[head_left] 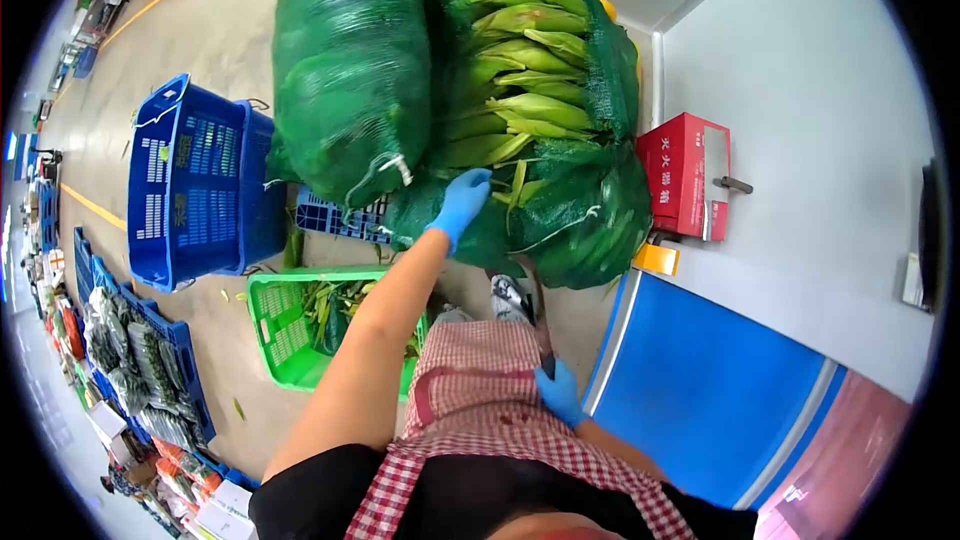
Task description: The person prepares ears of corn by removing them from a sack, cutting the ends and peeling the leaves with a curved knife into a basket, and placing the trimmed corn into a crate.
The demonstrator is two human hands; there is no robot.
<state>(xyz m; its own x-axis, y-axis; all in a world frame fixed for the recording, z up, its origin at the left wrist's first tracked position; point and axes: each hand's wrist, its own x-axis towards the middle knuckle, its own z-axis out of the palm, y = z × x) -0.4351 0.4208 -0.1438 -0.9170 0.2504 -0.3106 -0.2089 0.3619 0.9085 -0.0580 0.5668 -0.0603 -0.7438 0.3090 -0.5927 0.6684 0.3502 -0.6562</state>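
Observation:
My left hand (463, 204), in a blue glove, reaches to the near edge of an opened green mesh bag (614, 80). Its fingers look stretched out against the netting; whether they pinch any of it is hard to see. Green ears of corn in their husks (535, 65) lie stacked in the bag's opening. Low by my apron, my gloved right hand (562, 395) is closed around the dark handle of a curved-bladed knife (539, 312), its blade pointing away from me towards the bag. A second, full mesh bag (350, 70), tied with white string, lies to the left.
A green crate (272, 335) with loose husks stands left of my feet. Nested blue crates (205, 180) are farther left, near a blue slatted base (340, 218). On the right are a red fire-extinguisher box (680, 175) and a white wall (800, 90).

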